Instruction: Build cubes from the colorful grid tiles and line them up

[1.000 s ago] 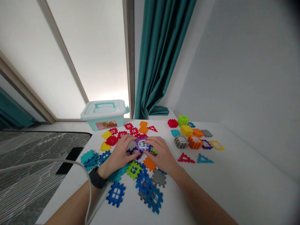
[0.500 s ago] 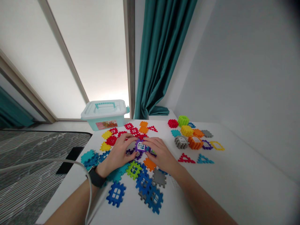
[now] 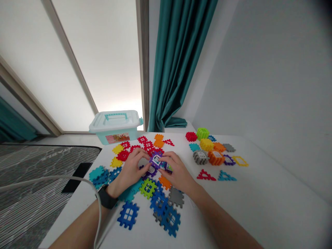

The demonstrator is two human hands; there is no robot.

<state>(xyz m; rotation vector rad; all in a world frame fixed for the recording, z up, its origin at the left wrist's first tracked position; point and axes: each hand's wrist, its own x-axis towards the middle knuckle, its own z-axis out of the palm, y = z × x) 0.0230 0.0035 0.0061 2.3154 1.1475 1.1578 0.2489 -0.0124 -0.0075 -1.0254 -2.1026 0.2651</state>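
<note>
Over the pile of toothed plastic tiles, a purple window tile (image 3: 156, 159) with a white arched pane is held tilted between both hands. My left hand (image 3: 133, 168), with a dark watch on its wrist, pinches its left edge between thumb and fingers. My right hand (image 3: 176, 171) grips the right side, fingertips on top and thumb below. Under the hands lie another purple window tile (image 3: 152, 170) and a lime-green piece (image 3: 168, 167), partly hidden. Close in front are a lime-green window tile (image 3: 147, 188) and an orange tile (image 3: 165, 182).
Several blue window tiles (image 3: 128, 215) lie at the front. Red tiles (image 3: 123, 155) and yellow ones lie behind my left hand. Stacked grey tiles (image 3: 201, 157) and orange tiles (image 3: 217, 158) stand right. A lidded box (image 3: 119, 128) sits at the back left. A white cable (image 3: 77, 178) crosses my left forearm.
The purple window tile has turned and tilted so its arched pane faces me more. My fingers have shifted to its sides, baring more of the purple tile beneath.
</note>
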